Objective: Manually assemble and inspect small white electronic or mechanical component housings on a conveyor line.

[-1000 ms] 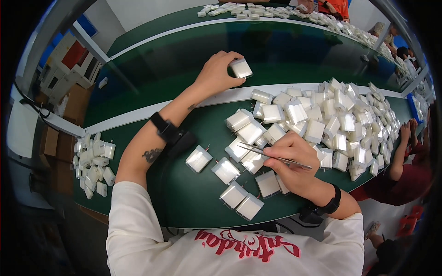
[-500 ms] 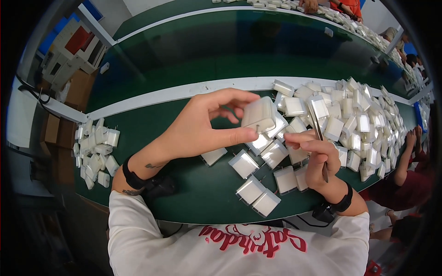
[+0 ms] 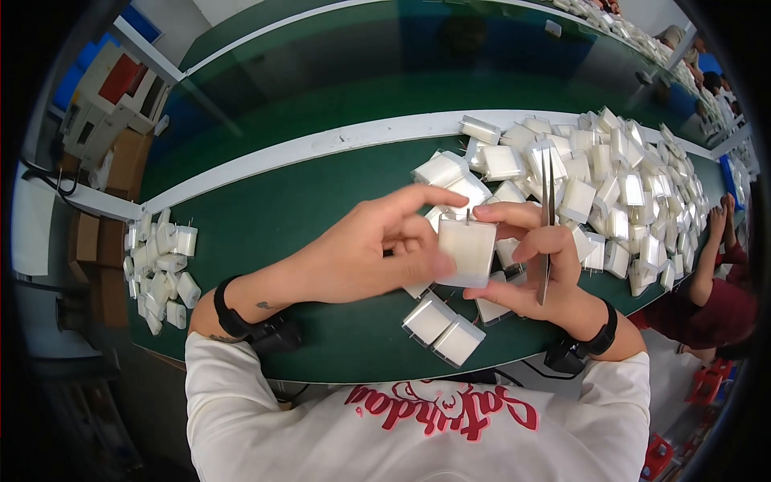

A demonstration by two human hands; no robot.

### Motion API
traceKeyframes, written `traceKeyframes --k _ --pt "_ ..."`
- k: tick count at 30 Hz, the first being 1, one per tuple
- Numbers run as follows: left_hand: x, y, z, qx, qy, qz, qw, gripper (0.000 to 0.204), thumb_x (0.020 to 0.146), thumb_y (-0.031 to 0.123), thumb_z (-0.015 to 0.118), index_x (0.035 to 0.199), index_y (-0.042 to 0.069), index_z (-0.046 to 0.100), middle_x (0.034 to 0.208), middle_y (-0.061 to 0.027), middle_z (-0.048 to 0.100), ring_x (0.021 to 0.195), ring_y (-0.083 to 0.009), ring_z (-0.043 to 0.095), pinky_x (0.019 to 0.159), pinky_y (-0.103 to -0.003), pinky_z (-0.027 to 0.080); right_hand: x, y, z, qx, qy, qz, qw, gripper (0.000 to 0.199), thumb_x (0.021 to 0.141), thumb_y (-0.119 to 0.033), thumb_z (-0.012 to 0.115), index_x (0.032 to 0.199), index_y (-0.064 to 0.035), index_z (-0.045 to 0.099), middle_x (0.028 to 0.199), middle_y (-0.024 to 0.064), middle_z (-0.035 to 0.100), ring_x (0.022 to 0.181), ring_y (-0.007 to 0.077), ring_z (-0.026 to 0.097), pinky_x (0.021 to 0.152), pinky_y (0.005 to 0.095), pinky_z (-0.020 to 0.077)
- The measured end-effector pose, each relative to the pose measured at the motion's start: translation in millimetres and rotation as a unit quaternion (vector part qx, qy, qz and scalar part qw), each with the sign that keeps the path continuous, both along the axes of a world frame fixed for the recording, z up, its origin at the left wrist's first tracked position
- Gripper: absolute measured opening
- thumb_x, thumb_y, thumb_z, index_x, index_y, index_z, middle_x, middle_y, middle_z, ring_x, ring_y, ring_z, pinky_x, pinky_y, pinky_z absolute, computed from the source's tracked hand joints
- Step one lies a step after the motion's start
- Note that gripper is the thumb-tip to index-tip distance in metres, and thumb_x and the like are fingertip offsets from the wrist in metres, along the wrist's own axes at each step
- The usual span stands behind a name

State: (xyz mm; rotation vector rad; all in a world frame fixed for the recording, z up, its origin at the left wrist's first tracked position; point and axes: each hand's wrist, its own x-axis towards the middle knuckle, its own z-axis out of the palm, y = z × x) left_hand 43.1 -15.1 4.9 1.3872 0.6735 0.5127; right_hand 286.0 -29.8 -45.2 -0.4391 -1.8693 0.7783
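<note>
A white block in a clear plastic case [image 3: 466, 249], with a thin metal pin at its top edge, is raised over the table between my hands. My left hand [image 3: 373, 245] pinches its left side; the thumb, smeared by motion, lies over the lower left corner. My right hand [image 3: 558, 261] grips metal tweezers [image 3: 548, 193], their two prongs apart and pointing away from me. Its thumb and forefinger also reach the block's right side. Under and behind my hands lie more such blocks, with two loose ones [image 3: 444, 328] near the table's front edge.
A large heap of the same blocks [image 3: 618, 185] covers the table's right; a smaller pile [image 3: 165, 265] sits at the left end. A white rail [image 3: 321, 145] crosses behind the green table [image 3: 265, 217]. Another person's arm [image 3: 707, 257] rests at the right edge.
The block has turned upright, its pin now at the top, and come lower. My right fingers have moved up to it, and the tweezers stand straighter.
</note>
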Motion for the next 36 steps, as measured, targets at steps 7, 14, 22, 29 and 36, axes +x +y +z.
traceKeyframes --k 7,14,22,29,36 --pt "2 -3 1 0.303 0.071 0.030 0.950 0.065 0.070 0.007 0.087 0.125 0.002 0.054 0.090 -0.0024 0.066 0.071 -0.0087 0.055 0.069 -0.023 0.047 -1 1 4 0.000 0.008 -0.006 1.000 0.057 0.069 -0.007 0.088 0.103 -0.0086 0.043 0.127 0.0264 0.057 0.112 0.0294 0.061 0.086 0.0359 0.0539" --pt "1 -2 -2 0.354 0.090 0.049 0.929 0.059 0.071 0.008 0.085 0.122 0.002 0.056 0.082 -0.0014 0.064 0.067 -0.0078 0.055 0.063 -0.022 0.046 -2 1 1 -0.001 -0.005 -0.016 1.000 0.057 0.070 -0.007 0.088 0.106 -0.0078 0.044 0.127 0.0261 0.056 0.110 0.0282 0.061 0.089 0.0378 0.0525" --pt "-17 23 15 0.184 0.136 0.133 0.964 0.069 0.075 0.004 0.080 0.135 0.002 0.046 0.079 0.0009 0.061 0.066 -0.0032 0.051 0.063 -0.019 0.042 -5 -2 4 -0.037 -0.020 -0.043 0.998 0.049 0.075 -0.004 0.083 0.105 -0.0068 0.044 0.132 0.0271 0.054 0.108 0.0279 0.063 0.089 0.0347 0.0507" --pt "-43 41 25 0.343 0.070 0.307 0.885 0.065 0.081 0.004 0.076 0.138 0.001 0.046 0.101 -0.0093 0.067 0.073 -0.0053 0.055 0.062 -0.020 0.046 -6 -2 -1 -0.053 -0.030 -0.076 0.995 0.038 0.081 0.002 0.074 0.103 -0.0044 0.044 0.131 0.0265 0.055 0.104 0.0261 0.065 0.086 0.0311 0.0503" --pt "-53 29 28 0.372 0.383 -0.181 0.826 0.081 0.059 0.012 0.087 0.132 0.008 0.053 0.122 -0.0121 0.058 0.111 -0.0339 0.055 0.093 -0.041 0.047 -5 -1 1 -0.050 -0.046 -0.078 0.995 0.032 0.082 0.005 0.071 0.102 -0.0025 0.046 0.122 0.0251 0.060 0.100 0.0243 0.065 0.087 0.0315 0.0510"
